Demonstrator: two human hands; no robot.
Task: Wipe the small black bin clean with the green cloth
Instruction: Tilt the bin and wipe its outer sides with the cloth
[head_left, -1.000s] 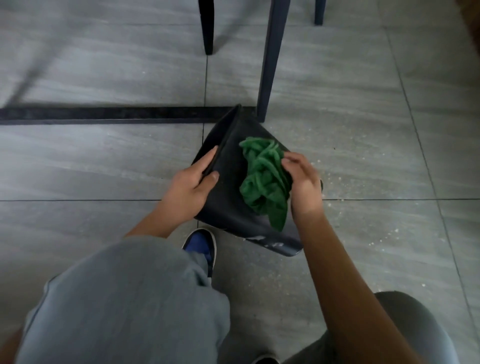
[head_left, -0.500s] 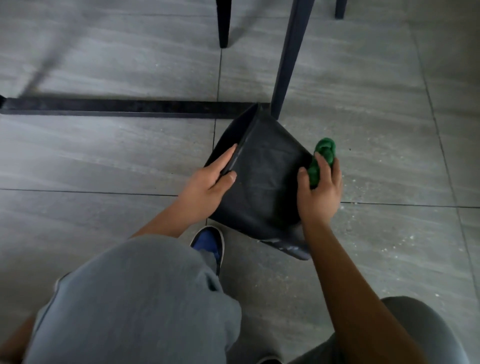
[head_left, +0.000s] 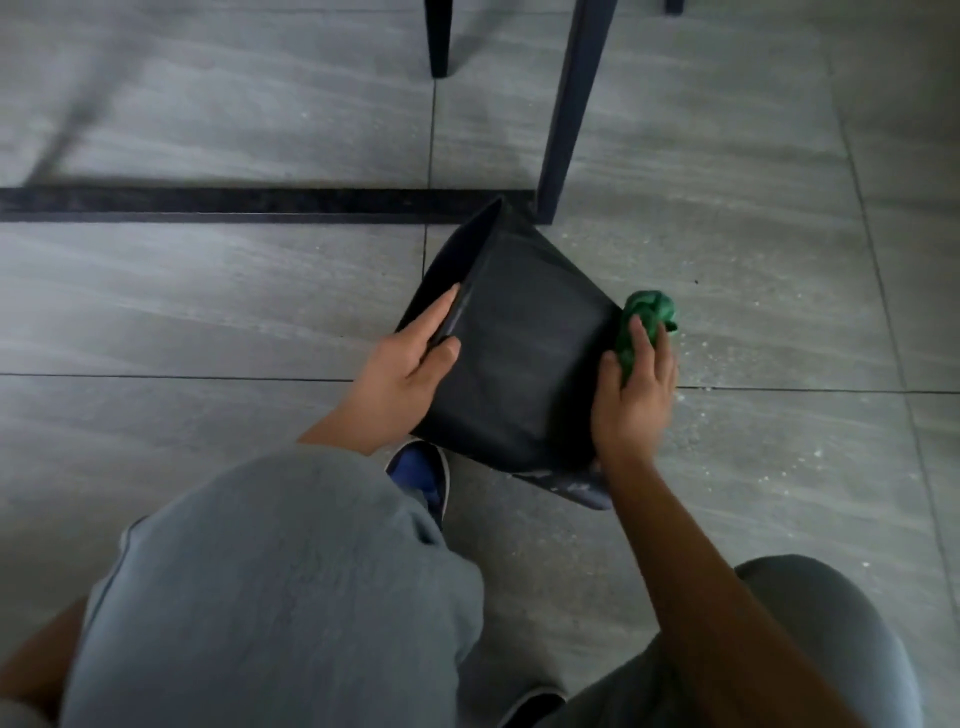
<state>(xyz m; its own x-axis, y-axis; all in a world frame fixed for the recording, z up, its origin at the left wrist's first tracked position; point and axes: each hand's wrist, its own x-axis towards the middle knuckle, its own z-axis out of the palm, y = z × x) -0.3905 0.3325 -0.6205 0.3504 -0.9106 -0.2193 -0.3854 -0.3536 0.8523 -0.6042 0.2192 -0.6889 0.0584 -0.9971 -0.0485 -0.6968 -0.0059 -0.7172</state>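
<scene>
Mid-wipe. The small black square plastic bin (head_left: 519, 353) sits tipped on the grey tiled floor (head_left: 208, 312) at frame centre, mouth pointing to the upper left, one flat outer wall facing the camera. That wall looks dark and even, so probably wiped already. The bottom edge, lower right of the bin, shows pale dusty smears: not clean yet. Inside walls and far sides can't be judged from here. Call it partway, with the base and right side remaining.

Left hand (head_left: 410, 364) at centre left grips the bin's rim, fingers hooked inside the opening, thumb pressed on the outer wall, steadying it. Forearm comes up from lower left over the grey-trousered knee (head_left: 270, 587).

Right hand (head_left: 636, 384) at centre right clenches the bunched green cloth (head_left: 647, 317), fingers curled round it, wad poking out above the fingertips. The cloth is pressed against the bin's right edge. Forearm runs in from lower right.

Pale specks litter the floor right of the bin. A blue shoe (head_left: 421, 473) sits just below the bin. A dark furniture leg (head_left: 571, 104) stands above it.
</scene>
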